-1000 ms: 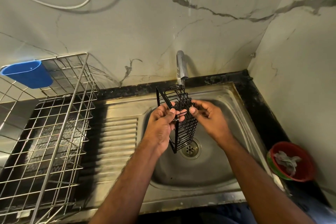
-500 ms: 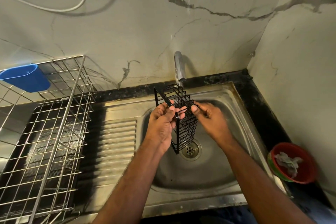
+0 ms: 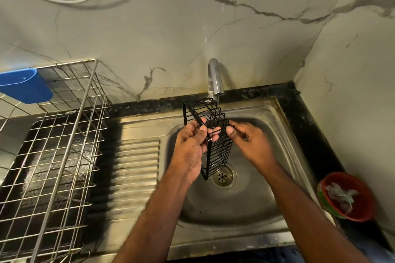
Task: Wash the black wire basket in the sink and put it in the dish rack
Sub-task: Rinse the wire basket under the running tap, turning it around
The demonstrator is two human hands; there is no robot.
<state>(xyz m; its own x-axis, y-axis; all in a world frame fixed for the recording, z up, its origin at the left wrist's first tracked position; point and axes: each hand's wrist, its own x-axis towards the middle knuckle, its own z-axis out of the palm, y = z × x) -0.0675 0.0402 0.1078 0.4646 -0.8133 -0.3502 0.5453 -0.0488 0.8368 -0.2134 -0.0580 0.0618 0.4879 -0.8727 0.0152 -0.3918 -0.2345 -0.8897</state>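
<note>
Currently one black wire basket (image 3: 213,134): thin coated rods, box-shaped, narrow and long. It's held in the air over the sink (image 3: 284,134) bowl, long axis tilted, upper end toward the back edge just under the tap (image 3: 214,79), lower end just above the round drain (image 3: 223,175). Left hand (image 3: 192,145) grasps its near frame bar, thumb curled over it. Right hand (image 3: 250,141) pinches the wires on the opposite side with thumb and fingertips. Sink is one stainless bowl, dull and stained, with a ribbed drainboard on its left. One dish rack (image 3: 70,134), bare steel wire grid, sits at the left end of the worktop; one blue plastic cup (image 3: 23,85) is at the rack's back rim. One round red bowl (image 3: 359,209) sits at the front right corner, crumpled pale scraps inside.
</note>
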